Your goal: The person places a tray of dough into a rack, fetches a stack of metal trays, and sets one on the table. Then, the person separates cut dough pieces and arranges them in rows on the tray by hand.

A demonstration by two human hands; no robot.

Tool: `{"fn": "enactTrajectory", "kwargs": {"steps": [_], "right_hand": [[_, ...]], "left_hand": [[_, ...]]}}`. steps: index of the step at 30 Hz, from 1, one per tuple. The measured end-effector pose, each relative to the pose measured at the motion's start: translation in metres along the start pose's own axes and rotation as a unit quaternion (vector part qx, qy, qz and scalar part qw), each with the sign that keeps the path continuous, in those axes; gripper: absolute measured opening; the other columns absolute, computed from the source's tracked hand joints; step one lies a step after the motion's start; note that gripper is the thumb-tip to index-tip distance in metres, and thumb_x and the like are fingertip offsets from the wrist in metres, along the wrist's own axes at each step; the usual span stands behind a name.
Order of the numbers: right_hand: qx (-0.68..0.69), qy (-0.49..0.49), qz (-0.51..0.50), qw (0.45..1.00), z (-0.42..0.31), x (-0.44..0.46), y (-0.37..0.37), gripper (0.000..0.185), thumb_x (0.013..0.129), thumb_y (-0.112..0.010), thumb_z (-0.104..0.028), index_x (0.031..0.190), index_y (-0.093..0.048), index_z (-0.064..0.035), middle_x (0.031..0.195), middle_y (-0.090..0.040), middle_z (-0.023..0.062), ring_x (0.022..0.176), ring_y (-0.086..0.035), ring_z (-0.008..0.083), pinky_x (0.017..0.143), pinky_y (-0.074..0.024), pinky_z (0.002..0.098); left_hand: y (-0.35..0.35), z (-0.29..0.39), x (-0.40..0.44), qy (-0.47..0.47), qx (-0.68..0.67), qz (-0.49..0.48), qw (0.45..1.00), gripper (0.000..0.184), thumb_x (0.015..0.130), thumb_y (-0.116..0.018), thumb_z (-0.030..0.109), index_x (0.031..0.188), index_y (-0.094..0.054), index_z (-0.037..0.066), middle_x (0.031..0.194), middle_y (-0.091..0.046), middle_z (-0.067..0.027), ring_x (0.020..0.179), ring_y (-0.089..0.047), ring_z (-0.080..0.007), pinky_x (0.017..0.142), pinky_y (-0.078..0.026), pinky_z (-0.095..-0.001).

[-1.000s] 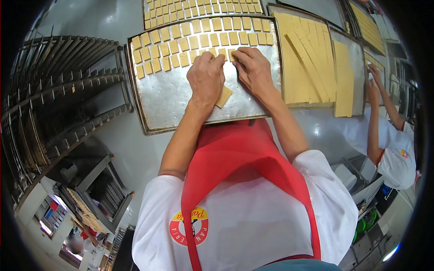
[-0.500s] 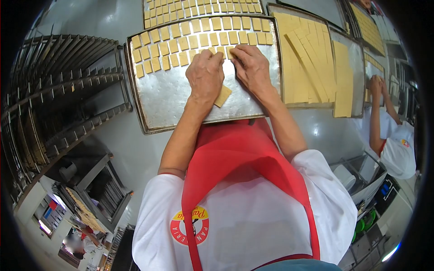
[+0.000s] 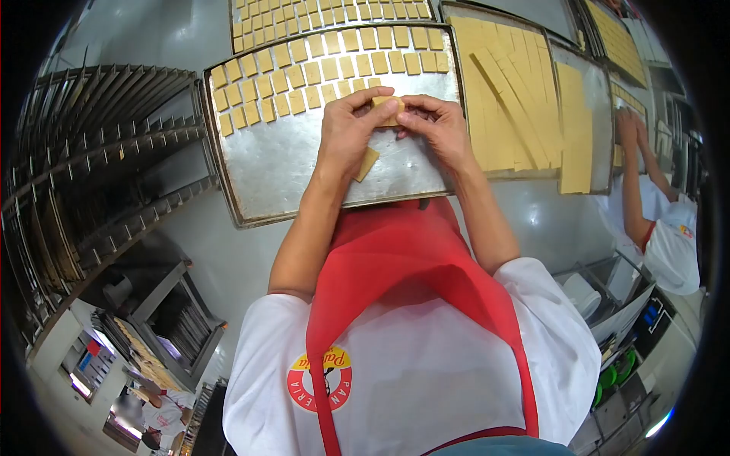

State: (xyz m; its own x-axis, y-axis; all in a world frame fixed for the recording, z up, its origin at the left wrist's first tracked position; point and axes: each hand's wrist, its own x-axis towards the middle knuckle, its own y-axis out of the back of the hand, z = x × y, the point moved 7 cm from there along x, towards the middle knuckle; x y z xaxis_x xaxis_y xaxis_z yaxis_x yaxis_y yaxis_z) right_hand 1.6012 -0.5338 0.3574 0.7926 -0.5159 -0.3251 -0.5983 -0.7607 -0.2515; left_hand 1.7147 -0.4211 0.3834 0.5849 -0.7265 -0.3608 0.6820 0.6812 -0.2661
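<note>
Between my left hand (image 3: 351,125) and my right hand (image 3: 441,128) is a flat yellow piece of dough (image 3: 388,111), held up over the metal baking tray (image 3: 281,176). Thumbs and fingertips of both hands pinch it from either side. Rows of small yellow rectangles of dough (image 3: 312,74) cover the far half of this tray. Close to my left wrist lies a larger loose dough strip (image 3: 366,165), partly hidden by the wrist.
Right of my tray, another tray holds long dough strips (image 3: 506,106), some lying askew. A further tray of cut pieces (image 3: 327,15) adjoins the far edge. Metal racks (image 3: 106,129) stand at left. A co-worker's arms (image 3: 637,163) reach in at far right.
My hands have come back from the row toward me, and the dough piece is now lifted between them. Before, both hands were down at the near row's end.
</note>
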Motion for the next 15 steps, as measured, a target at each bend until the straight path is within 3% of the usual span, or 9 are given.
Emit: {"fn": "enactTrajectory", "kwargs": {"steps": [2, 6, 8, 11, 15], "right_hand": [[0.037, -0.004, 0.019, 0.999, 0.001, 0.000, 0.003, 0.034, 0.087, -0.080, -0.002, 0.117, -0.071, 0.0087, 0.092, -0.074, 0.0093, 0.076, -0.067, 0.0123, 0.069, -0.0553, 0.0260], [0.049, 0.001, 0.017, 0.999, -0.003, 0.000, 0.001, 0.035, 0.087, -0.078, -0.002, 0.120, -0.070, 0.0075, 0.092, -0.074, 0.0096, 0.077, -0.068, 0.0120, 0.073, -0.0550, 0.0244], [-0.044, 0.044, 0.033, 0.998, -0.002, 0.001, 0.003, 0.035, 0.085, -0.078, 0.000, 0.119, -0.072, 0.0044, 0.094, -0.073, 0.0065, 0.082, -0.065, 0.0102, 0.076, -0.0532, 0.0228], [-0.078, 0.131, 0.034, 0.988, -0.016, -0.003, 0.001, 0.036, 0.082, -0.079, 0.002, 0.118, -0.074, 0.0000, 0.099, -0.071, 0.0027, 0.086, -0.062, 0.0087, 0.077, -0.0511, 0.0222], [-0.109, 0.156, 0.033, 0.981, -0.029, -0.007, 0.003, 0.036, 0.081, -0.080, 0.002, 0.116, -0.076, -0.0023, 0.103, -0.069, 0.0014, 0.089, -0.060, 0.0085, 0.077, -0.0513, 0.0240]], "left_hand": [[0.004, -0.007, 0.005, 0.002, -0.090, 0.029, 0.995, 0.030, 0.091, -0.079, 0.009, 0.116, -0.072, -0.007, 0.090, -0.073, -0.0072, 0.078, -0.066, -0.0103, 0.070, -0.054, -0.0229], [0.001, -0.007, 0.008, -0.015, -0.077, 0.019, 0.997, 0.029, 0.089, -0.082, 0.011, 0.112, -0.073, -0.005, 0.087, -0.071, -0.0061, 0.076, -0.065, -0.0093, 0.068, -0.053, -0.0216], [0.001, -0.007, 0.006, 0.032, 0.028, 0.023, 0.999, 0.030, 0.089, -0.082, 0.017, 0.108, -0.073, -0.004, 0.085, -0.070, -0.0054, 0.074, -0.063, -0.0103, 0.069, -0.051, -0.0226], [-0.003, -0.004, 0.003, 0.036, 0.093, 0.029, 0.995, 0.021, 0.091, -0.080, 0.020, 0.099, -0.074, 0.002, 0.088, -0.071, -0.0058, 0.074, -0.063, -0.0107, 0.064, -0.048, -0.0227], [-0.004, 0.010, 0.002, -0.003, 0.152, 0.011, 0.988, 0.017, 0.091, -0.079, 0.020, 0.095, -0.076, 0.004, 0.084, -0.070, -0.0041, 0.071, -0.061, -0.0098, 0.064, -0.048, -0.0261]]}}
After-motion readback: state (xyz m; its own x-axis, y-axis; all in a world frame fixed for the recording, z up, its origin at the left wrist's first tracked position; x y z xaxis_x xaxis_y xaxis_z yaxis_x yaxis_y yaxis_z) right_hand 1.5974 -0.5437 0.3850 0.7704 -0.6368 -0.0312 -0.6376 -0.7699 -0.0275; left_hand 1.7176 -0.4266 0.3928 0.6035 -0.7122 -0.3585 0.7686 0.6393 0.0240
